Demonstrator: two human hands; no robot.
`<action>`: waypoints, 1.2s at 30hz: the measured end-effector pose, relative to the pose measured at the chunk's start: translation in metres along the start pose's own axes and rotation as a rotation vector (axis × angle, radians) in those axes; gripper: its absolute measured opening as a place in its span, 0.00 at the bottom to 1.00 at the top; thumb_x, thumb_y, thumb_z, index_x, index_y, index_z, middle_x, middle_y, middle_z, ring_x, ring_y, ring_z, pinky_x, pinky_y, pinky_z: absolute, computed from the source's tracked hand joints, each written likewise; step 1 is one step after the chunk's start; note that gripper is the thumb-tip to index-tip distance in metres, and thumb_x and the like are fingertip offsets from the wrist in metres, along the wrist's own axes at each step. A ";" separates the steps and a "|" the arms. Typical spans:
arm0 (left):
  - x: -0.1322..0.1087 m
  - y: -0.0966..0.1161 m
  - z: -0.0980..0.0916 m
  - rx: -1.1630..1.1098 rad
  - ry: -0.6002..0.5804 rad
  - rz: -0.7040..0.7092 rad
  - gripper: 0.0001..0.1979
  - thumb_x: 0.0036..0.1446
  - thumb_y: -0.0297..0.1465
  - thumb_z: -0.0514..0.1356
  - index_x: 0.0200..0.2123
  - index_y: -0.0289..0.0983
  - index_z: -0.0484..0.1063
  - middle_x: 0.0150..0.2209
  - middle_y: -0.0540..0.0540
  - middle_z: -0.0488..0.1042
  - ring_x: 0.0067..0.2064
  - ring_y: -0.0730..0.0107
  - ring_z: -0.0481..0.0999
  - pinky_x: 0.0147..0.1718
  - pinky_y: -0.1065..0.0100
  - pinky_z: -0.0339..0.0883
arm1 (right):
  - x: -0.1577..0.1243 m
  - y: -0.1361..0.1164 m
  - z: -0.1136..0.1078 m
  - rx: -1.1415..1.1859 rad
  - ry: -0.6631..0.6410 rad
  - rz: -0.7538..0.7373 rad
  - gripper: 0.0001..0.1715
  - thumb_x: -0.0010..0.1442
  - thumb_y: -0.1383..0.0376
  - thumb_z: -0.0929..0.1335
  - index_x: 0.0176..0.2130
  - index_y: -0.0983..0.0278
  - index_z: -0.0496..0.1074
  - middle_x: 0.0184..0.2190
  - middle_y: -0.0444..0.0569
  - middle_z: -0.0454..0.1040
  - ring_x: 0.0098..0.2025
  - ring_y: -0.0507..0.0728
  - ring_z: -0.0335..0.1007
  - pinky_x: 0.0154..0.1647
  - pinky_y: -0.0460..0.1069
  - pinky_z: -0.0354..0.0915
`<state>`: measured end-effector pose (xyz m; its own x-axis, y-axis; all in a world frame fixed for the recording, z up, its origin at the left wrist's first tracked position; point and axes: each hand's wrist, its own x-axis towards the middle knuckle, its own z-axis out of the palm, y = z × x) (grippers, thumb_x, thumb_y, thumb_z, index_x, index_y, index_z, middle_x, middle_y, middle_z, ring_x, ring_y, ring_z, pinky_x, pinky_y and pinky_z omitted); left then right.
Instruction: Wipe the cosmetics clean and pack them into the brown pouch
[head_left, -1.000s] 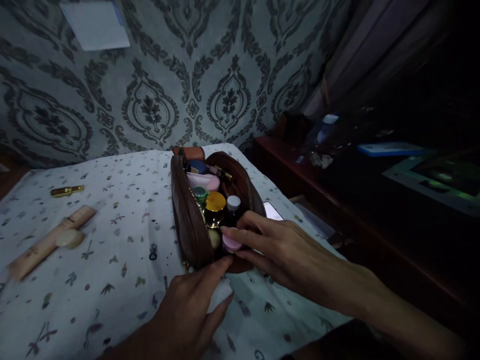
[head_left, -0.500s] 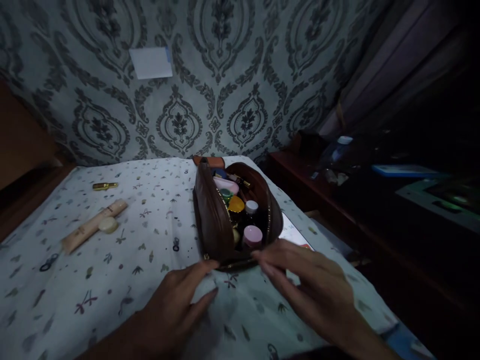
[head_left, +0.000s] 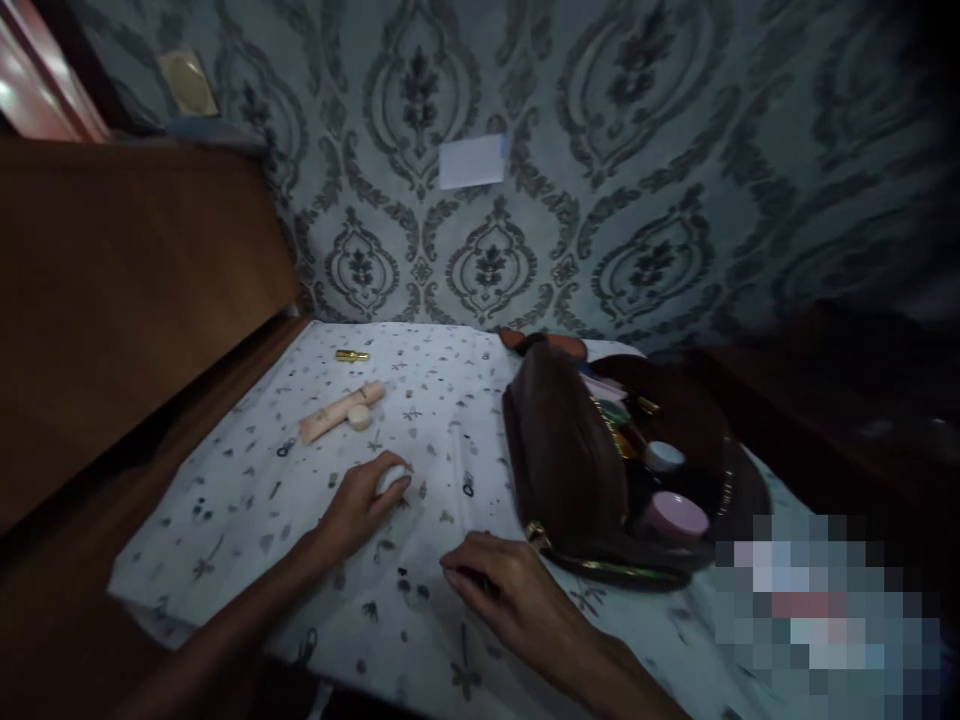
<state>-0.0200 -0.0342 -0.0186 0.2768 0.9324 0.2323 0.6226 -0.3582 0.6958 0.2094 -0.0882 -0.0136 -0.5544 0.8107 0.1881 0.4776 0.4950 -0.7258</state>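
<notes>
Pouch (head_left: 570,470): brown and leather-like, smooth with a dull sheen. Long, soft-sided, mouth gaping to the right, gold zip pull at the near end. Lies on the cloth (head_left: 247,500), right of centre, near the right hand (head_left: 510,595) but apart from it. Packed inside are a pink-lidded jar (head_left: 677,515), a white cap (head_left: 664,456) and more lids behind, too dim to sort.

Lump (head_left: 395,478): white, small, rounded. On the cloth left of the pouch and apart from it, under the fingers of the left hand (head_left: 360,508).

Left hand: fingers curled down and closed about the lump; only its far edge shows.

Right hand: palm down on the cloth, fingers loosely bent, holding nothing.

Cloth: white, thin, creased, printed with small dark sprigs.

Farther back: beige tube (head_left: 334,418), matte, lying slantwise, with a pale round disc (head_left: 359,416) touching it. A slim, shiny gold stick (head_left: 352,355) beyond.

Wood panel (head_left: 112,300) at left, plain brown.

Wall (head_left: 675,200): grey damask pattern, with a white paper slip (head_left: 472,162) on it.
</notes>
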 end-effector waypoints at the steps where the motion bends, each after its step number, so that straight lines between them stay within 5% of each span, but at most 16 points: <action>1: 0.001 -0.007 -0.006 0.006 0.037 -0.024 0.13 0.65 0.40 0.53 0.41 0.38 0.71 0.34 0.49 0.78 0.35 0.65 0.77 0.37 0.68 0.68 | 0.008 -0.001 0.004 0.016 -0.032 0.028 0.13 0.62 0.71 0.64 0.38 0.64 0.79 0.31 0.50 0.79 0.32 0.55 0.74 0.34 0.47 0.64; 4: 0.008 -0.027 -0.024 0.041 0.175 -0.039 0.14 0.65 0.40 0.52 0.41 0.38 0.72 0.34 0.49 0.77 0.35 0.65 0.76 0.38 0.67 0.68 | 0.033 -0.006 0.016 0.083 -0.068 0.091 0.12 0.59 0.70 0.66 0.39 0.64 0.79 0.33 0.50 0.80 0.34 0.55 0.74 0.37 0.48 0.64; 8: 0.028 -0.050 -0.042 0.198 0.305 -0.003 0.15 0.66 0.37 0.50 0.44 0.37 0.73 0.42 0.44 0.78 0.46 0.59 0.76 0.47 0.63 0.67 | 0.063 -0.004 0.039 0.409 -0.075 0.205 0.10 0.58 0.65 0.67 0.38 0.65 0.78 0.23 0.44 0.74 0.26 0.52 0.70 0.30 0.46 0.63; 13: 0.051 -0.060 -0.047 0.578 0.144 -0.199 0.22 0.67 0.39 0.49 0.60 0.42 0.67 0.46 0.39 0.75 0.46 0.52 0.77 0.46 0.56 0.68 | 0.080 0.018 0.068 0.796 0.047 0.317 0.14 0.53 0.57 0.70 0.36 0.66 0.75 0.21 0.42 0.71 0.22 0.50 0.66 0.24 0.45 0.60; 18: 0.054 -0.061 -0.041 0.729 0.065 -0.248 0.22 0.65 0.41 0.52 0.60 0.42 0.66 0.49 0.37 0.76 0.47 0.51 0.78 0.45 0.56 0.68 | 0.075 0.029 0.070 0.926 0.112 0.341 0.22 0.51 0.51 0.73 0.38 0.66 0.74 0.20 0.41 0.72 0.20 0.49 0.63 0.24 0.45 0.59; 26: 0.040 -0.051 -0.026 0.233 0.030 0.048 0.21 0.60 0.46 0.56 0.48 0.37 0.71 0.50 0.40 0.78 0.51 0.53 0.77 0.51 0.58 0.69 | 0.076 0.022 0.064 1.327 0.318 0.402 0.41 0.40 0.42 0.77 0.45 0.65 0.70 0.35 0.46 0.74 0.31 0.54 0.77 0.29 0.47 0.65; 32: 0.032 -0.012 -0.008 0.041 -0.087 0.146 0.19 0.57 0.45 0.59 0.46 0.39 0.74 0.45 0.43 0.81 0.45 0.56 0.80 0.46 0.60 0.74 | 0.076 0.031 0.064 1.443 0.306 0.326 0.38 0.41 0.40 0.77 0.38 0.63 0.69 0.29 0.42 0.74 0.26 0.52 0.74 0.31 0.48 0.65; 36: 0.030 -0.003 -0.007 -0.008 -0.115 0.158 0.19 0.57 0.46 0.60 0.45 0.40 0.76 0.46 0.41 0.81 0.46 0.54 0.81 0.47 0.59 0.74 | 0.078 0.035 0.065 1.449 0.350 0.309 0.41 0.39 0.41 0.78 0.43 0.63 0.68 0.26 0.41 0.73 0.25 0.51 0.71 0.29 0.47 0.63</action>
<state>-0.0187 -0.0049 -0.0084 0.4528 0.8529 0.2598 0.5590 -0.4985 0.6625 0.1386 -0.0281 -0.0677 -0.2773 0.9559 -0.0968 -0.6340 -0.2578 -0.7291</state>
